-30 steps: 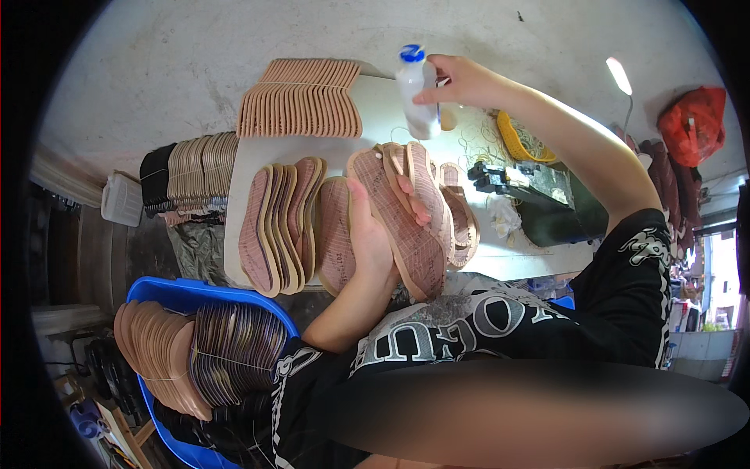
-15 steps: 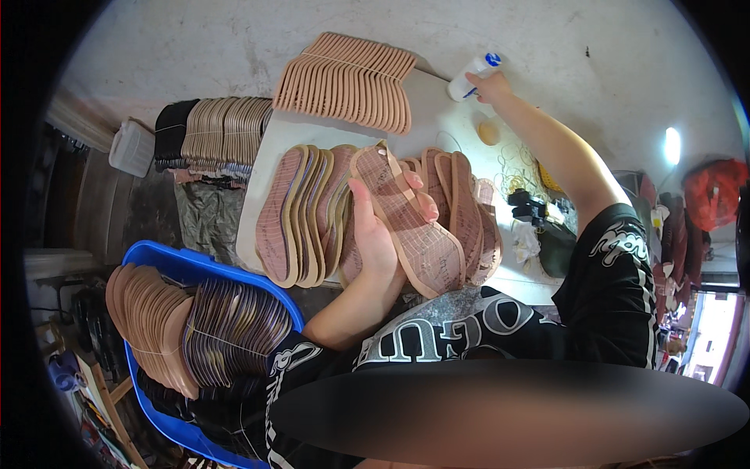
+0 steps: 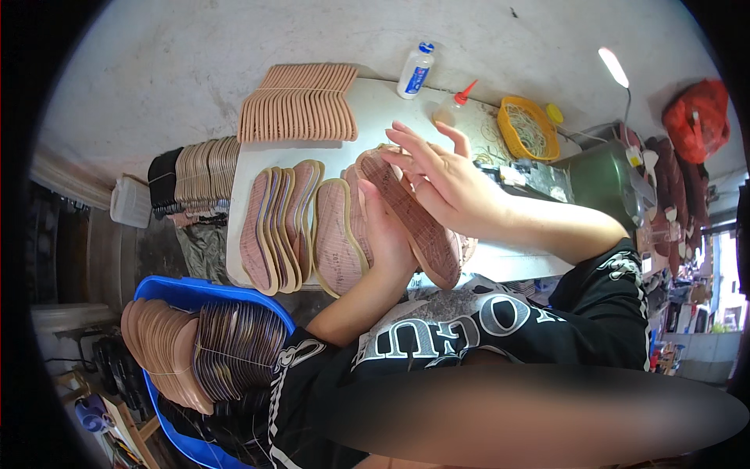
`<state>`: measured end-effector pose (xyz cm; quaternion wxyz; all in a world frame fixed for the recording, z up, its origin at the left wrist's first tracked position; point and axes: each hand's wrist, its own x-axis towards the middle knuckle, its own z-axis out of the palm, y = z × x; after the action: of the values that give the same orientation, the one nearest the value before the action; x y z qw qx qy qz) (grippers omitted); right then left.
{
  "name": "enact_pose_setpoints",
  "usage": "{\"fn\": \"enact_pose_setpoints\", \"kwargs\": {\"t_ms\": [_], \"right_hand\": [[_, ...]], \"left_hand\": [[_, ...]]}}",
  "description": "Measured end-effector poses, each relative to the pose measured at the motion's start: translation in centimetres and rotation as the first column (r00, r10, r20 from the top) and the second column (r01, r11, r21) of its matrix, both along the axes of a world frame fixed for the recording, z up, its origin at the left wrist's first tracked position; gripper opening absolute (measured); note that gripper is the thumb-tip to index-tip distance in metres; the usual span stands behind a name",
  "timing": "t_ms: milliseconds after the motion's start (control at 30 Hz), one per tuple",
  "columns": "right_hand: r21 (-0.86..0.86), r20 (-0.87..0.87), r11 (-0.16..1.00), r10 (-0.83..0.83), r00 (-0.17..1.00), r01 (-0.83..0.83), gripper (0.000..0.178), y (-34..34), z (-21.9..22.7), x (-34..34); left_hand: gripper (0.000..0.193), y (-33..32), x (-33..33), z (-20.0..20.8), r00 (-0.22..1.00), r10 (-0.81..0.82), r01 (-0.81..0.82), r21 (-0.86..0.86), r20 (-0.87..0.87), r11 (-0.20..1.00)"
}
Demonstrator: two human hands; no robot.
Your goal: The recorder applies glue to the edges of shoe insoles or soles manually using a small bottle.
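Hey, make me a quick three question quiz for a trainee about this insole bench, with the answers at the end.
1. True or false: the left hand holds the insole that the right hand rests on.
2. Which bin holds the bundled insoles at lower left? A blue bin, B yellow basket, C white tub.
3. Fill in: the white glue bottle stands ____ on the table.

Key: 1 true. 2 A. 3 upright.
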<state>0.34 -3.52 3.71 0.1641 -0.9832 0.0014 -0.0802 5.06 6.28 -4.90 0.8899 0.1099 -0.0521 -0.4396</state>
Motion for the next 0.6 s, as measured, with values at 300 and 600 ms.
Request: {"fn": "enact_pose_setpoints", "kwargs": {"t_ms": [300,600], "right_hand": [[0.062,0.154,0.985,-0.166,0.974,0.158,0.062,1.3,-1.9,-5.3],[0.155,0.268,0.968,-0.232,0.935,0.196,0.056,1.2,-2.0,-10.0]], "left_hand": [[0.067,0.1,-4.8,0.4,0.974,-0.048,0.039,0.043,0.222,0.998],[0.069,0.3,-8.3,1.2,0.935,-0.104,0.101,0.027,0.339,0.995]]}}
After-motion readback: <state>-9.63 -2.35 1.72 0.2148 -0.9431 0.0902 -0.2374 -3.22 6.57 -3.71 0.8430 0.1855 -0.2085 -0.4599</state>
